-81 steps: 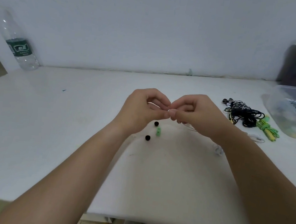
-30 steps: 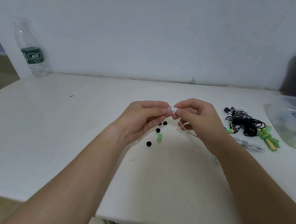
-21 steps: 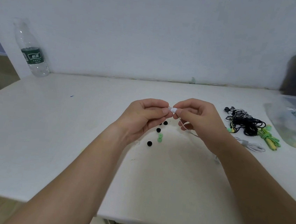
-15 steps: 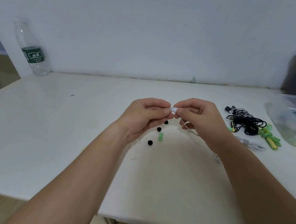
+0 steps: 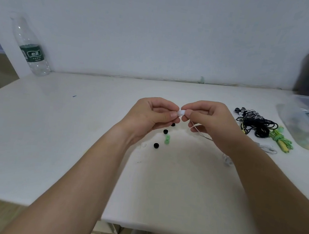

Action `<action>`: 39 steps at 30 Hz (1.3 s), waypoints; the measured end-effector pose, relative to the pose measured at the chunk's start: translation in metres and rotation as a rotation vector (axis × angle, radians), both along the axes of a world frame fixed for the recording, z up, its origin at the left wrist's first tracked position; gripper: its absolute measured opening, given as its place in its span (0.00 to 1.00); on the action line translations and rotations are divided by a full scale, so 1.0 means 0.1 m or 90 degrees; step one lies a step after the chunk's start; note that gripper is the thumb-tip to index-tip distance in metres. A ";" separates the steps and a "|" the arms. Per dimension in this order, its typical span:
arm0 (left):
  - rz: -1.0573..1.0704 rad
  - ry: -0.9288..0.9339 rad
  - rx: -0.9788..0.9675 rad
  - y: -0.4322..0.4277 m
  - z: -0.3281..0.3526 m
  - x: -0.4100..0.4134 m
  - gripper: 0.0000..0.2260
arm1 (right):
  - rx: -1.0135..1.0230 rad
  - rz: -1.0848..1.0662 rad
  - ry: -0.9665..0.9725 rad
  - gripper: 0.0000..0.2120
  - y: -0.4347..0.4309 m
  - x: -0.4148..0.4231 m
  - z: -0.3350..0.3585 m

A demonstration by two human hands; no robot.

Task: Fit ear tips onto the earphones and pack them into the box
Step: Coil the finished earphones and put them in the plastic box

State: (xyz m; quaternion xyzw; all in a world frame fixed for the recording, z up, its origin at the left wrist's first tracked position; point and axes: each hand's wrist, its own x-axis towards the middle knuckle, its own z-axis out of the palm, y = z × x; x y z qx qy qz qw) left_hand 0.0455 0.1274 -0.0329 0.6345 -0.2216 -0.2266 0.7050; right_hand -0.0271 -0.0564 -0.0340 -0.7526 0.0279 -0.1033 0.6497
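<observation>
Unmoved: ear tip (image 5: pixel 181 112) between hands

A clear plastic bottle (image 5: pixel 31 46) stands at the far left of the white table (image 5: pixel 71 136), against the wall. Its dark green label (image 5: pixel 32 53) carries a white-framed panel with two characters, too blurred to read, and a line of smaller print beneath, also illegible. No other text, number, brand or sign can be made out on any object in the scene, near or far, left or right.
</observation>
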 end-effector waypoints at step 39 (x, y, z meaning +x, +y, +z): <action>-0.018 -0.016 -0.010 0.02 -0.03 -0.02 0.06 | 0.009 0.069 0.011 0.04 -0.03 -0.02 0.00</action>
